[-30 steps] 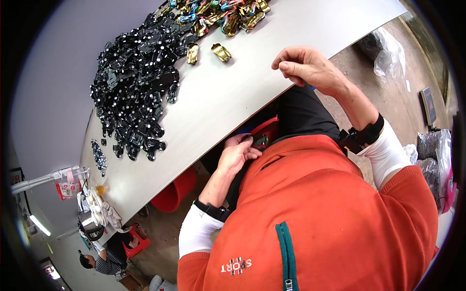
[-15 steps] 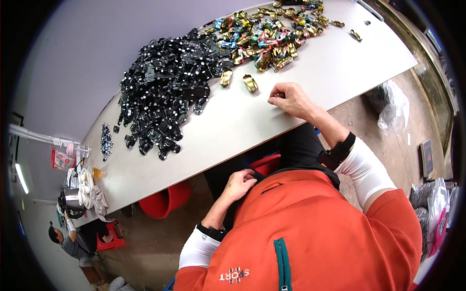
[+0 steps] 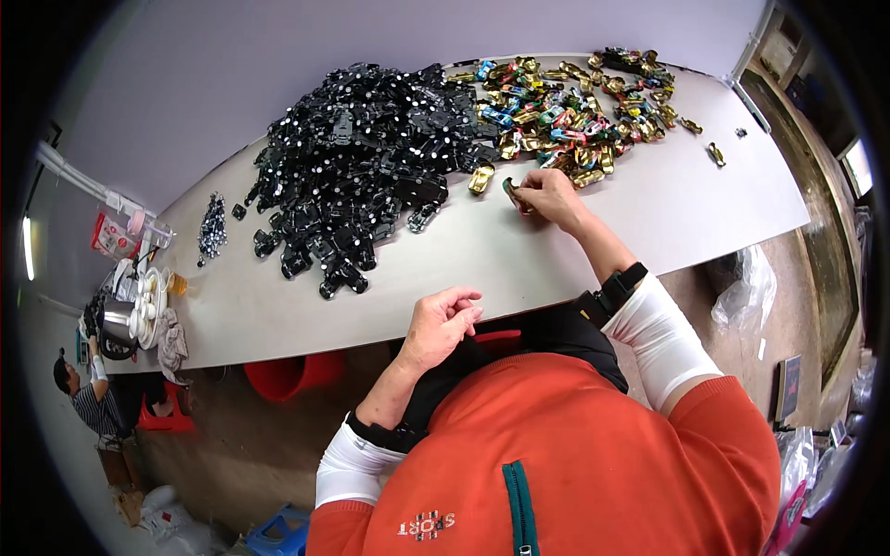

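My right hand is closed in a pinch on a small toy car body, tilted up just off the table; its far side is hidden by my fingers. Left of it lies a single gold toy car body. Over the table's near edge hovers my left hand, with nothing in it, fingers loosely bent and thumb apart. Beyond my right hand spreads a heap of gold and coloured toy car bodies. To its left rises a large pile of black toy car bases.
A small group of shiny little parts lies at the left of the white table. Cups on a tray and a cloth are at its far left end. Another person sits beyond. A red tub is beneath the table.
My right hand has reached forward and left and taken hold of one gold car body. My left hand has risen from my lap to the table edge. The view has shifted.
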